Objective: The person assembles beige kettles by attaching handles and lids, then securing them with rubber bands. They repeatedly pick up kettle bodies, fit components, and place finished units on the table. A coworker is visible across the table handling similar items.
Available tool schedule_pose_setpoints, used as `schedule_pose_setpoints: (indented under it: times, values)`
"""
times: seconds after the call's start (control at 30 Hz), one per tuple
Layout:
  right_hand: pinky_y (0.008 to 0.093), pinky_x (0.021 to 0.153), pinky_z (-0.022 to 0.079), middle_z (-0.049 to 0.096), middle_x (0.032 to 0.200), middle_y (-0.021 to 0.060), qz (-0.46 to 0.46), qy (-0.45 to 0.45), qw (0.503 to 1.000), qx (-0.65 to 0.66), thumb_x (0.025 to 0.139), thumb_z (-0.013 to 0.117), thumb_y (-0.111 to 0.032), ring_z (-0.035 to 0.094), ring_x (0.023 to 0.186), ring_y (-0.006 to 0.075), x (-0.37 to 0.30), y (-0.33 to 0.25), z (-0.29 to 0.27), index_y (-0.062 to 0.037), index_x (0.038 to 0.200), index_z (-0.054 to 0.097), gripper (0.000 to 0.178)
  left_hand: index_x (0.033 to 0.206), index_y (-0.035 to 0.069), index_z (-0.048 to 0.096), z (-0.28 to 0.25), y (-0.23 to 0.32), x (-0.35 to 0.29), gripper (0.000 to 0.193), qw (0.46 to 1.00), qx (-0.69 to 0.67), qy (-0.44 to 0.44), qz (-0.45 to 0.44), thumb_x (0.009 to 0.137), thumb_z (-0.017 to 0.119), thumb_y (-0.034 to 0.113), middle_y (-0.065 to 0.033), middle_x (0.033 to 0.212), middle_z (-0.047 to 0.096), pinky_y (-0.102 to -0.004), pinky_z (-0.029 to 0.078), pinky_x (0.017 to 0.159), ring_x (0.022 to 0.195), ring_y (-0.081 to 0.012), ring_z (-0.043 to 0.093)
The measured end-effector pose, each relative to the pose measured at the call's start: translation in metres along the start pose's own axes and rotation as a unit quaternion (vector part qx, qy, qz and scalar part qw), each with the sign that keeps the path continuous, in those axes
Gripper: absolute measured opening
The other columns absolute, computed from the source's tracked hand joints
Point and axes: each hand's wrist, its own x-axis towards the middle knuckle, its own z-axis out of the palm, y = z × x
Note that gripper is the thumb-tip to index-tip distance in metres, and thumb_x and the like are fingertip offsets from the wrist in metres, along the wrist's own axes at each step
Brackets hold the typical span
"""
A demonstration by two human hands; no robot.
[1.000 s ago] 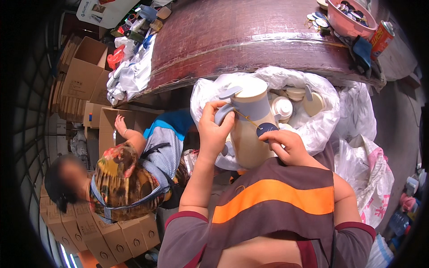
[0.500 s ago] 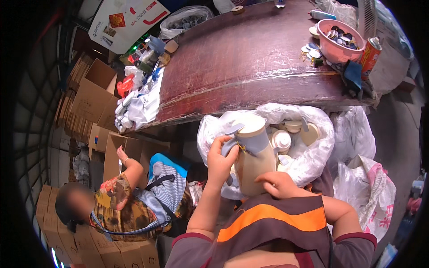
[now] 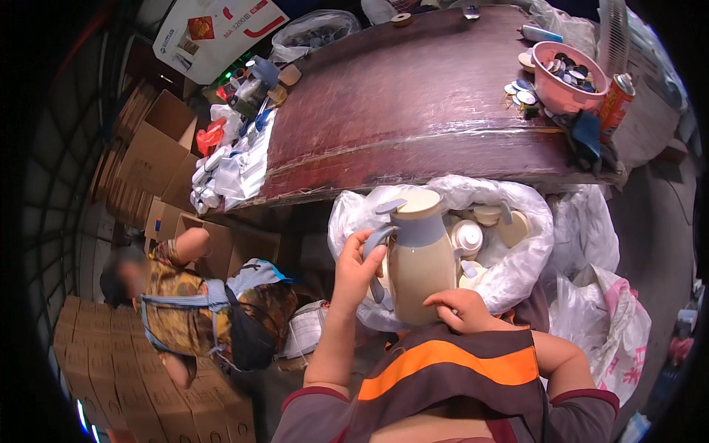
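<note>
A cream thermal jug (image 3: 422, 273) with a grey-blue collar, spout lever and handle stands nearly upright in front of me. My left hand (image 3: 357, 269) is closed round its handle, thumb toward the body. Low on the jug's right side, my right hand (image 3: 467, 310) rests with bent fingers against it; some fingertips are hidden. Just beyond is a white plastic-lined sack (image 3: 528, 214) holding several more cream jugs, among them one with a white inner stopper (image 3: 467, 238).
Past the sack stands a dark red table (image 3: 399, 96). On its right are a pink bowl (image 3: 550, 100) of round tags and an orange spray can (image 3: 617, 103). Plastic bags (image 3: 605, 325) lie at right. A co-worker (image 3: 185, 310) bends beside cartons (image 3: 140, 369) at left.
The jug has turned slightly in my hands, and the gold string seen by its handle no longer shows. At left, the co-worker has turned and shifted toward the stacked cartons.
</note>
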Motion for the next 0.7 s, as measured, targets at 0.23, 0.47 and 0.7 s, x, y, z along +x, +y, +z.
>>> schedule_pose_setpoints:
  times: [0.23, 0.47, 0.7]
  values:
    - [0.0375, 0.073, 0.052, 0.068, 0.091, 0.0109, 0.003, -0.001, 1.0, 0.017, 0.082, 0.055, -0.01, 0.065, 0.083, 0.0303, 0.0, -0.005, 0.0, -0.0103, 0.1, 0.067, 0.022, 0.101, 0.003, 0.061, -0.035, 0.014, -0.005, 0.022, 0.973, 0.086, -0.198, -0.081, 0.088, 0.068, 0.019, 0.0004, 0.089, 0.061, -0.0245, 0.046, 0.076, 0.082, -0.0073, 0.056]
    - [0.0287, 0.065, 0.05, 0.066, 0.078, 0.0094, -0.007, 0.019, 0.999, 0.043, 0.085, 0.056, -0.003, 0.065, 0.07, 0.0198, -0.004, -0.001, 0.0, -0.0062, 0.101, 0.068, 0.02, 0.098, 0.006, 0.064, -0.023, 0.037, -0.009, 0.019, 0.957, -0.008, -0.284, -0.053, 0.085, 0.069, 0.019, 0.0031, 0.089, 0.065, -0.0168, 0.03, 0.054, 0.065, -0.0006, 0.043]
    - [0.0332, 0.067, 0.052, 0.068, 0.083, 0.0098, 0.035, 0.004, 0.998, 0.054, 0.086, 0.055, -0.01, 0.066, 0.074, 0.0264, -0.007, 0.002, 0.0, -0.0106, 0.101, 0.068, 0.021, 0.106, 0.002, 0.057, -0.005, 0.078, 0.037, 0.021, 0.986, 0.01, -0.107, 0.128, 0.092, 0.062, 0.016, -0.0056, 0.096, 0.066, -0.0179, 0.035, 0.045, 0.051, -0.0037, 0.045]
